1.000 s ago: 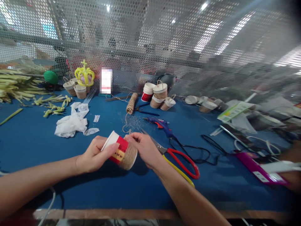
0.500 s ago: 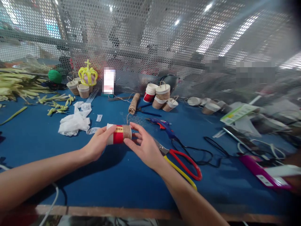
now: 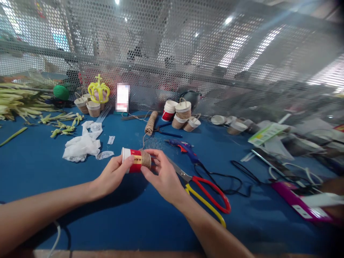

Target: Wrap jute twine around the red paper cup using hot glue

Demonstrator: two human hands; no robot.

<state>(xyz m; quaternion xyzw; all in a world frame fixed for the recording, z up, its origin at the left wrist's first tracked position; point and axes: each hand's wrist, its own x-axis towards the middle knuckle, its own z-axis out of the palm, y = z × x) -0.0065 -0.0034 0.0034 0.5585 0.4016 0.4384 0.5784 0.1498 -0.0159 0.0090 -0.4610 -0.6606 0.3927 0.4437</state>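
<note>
A small red and white paper cup (image 3: 133,160) lies on its side in the air, its base end wound with brown twine. My left hand (image 3: 113,175) grips the cup's rim end, thumb on top. My right hand (image 3: 161,175) pinches the twine-wrapped base end with fingertips. A strand of twine runs from the cup back to a twine spool (image 3: 151,122) on the blue table (image 3: 139,215). Red and yellow handled scissors (image 3: 206,193) lie just right of my right hand.
A blue glue gun (image 3: 185,147) with a black cord lies behind the scissors. Finished twine-wrapped cups (image 3: 183,114) stand near the mesh screen (image 3: 172,53). Crumpled white plastic (image 3: 80,145), green leaves (image 3: 18,102) and a yellow crown (image 3: 99,91) sit left; clutter fills the right.
The cup was raised away from me and turned sideways, held out level. My right hand shifted from the cup's side to pinching its wrapped end. The view dropped slightly.
</note>
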